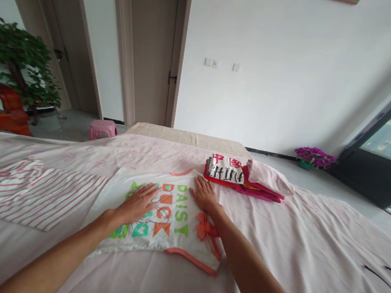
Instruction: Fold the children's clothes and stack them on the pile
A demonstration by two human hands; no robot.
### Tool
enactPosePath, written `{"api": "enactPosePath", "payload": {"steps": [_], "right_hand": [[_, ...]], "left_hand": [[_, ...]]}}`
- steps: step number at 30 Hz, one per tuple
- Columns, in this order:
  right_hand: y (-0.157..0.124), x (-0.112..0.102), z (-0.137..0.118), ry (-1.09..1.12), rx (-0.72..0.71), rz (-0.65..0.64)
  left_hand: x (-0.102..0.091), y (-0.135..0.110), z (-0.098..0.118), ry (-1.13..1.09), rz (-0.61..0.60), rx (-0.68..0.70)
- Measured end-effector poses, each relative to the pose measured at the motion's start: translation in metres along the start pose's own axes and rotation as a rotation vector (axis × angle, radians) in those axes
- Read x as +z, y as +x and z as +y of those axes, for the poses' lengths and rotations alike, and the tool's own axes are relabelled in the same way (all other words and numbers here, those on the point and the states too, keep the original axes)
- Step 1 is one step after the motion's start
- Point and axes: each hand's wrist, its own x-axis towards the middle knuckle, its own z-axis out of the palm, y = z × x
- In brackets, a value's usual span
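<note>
A white shirt [155, 250] with orange trim, an orange bow and colourful "DAISY DUCK" lettering lies spread sideways on the pale pink sheet [284, 260]. My left hand [139, 203] rests flat on its printed front, fingers stretched out. Near the neckline and the bow side, my right hand [206, 194] also lies flat on the fabric with its fingers extended. Neither hand grips anything. To the left of the shirt is a red-and-white striped garment [48, 195], partly bunched at its far left end.
Folded clothes [228, 171], with a "CHINA" print on top, are stacked beyond my right hand, beside a folded pink cloth [268, 176]. A pink stool [103, 129] stands past the sheet's far edge. Dark cords [383, 280] lie at the right.
</note>
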Motion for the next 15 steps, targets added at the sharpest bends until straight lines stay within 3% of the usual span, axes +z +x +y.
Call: {"api": "enactPosePath", "payload": {"steps": [3, 9, 12, 15], "right_hand": [[-0.001, 0.000, 0.002, -0.009, -0.009, -0.022], [0.003, -0.020, -0.013, -0.043, 0.077, -0.127], [0.001, -0.029, -0.049, -0.048, 0.167, -0.125], [-0.013, -0.026, -0.104, 0.041, 0.037, -0.082]], "left_hand": [[0.002, -0.025, -0.007, -0.007, -0.056, 0.062], [-0.001, -0.072, -0.055, 0.113, 0.022, -0.157], [-0.003, -0.080, -0.056, 0.130, 0.017, -0.228], [-0.005, -0.079, -0.048, 0.134, -0.010, -0.287]]}}
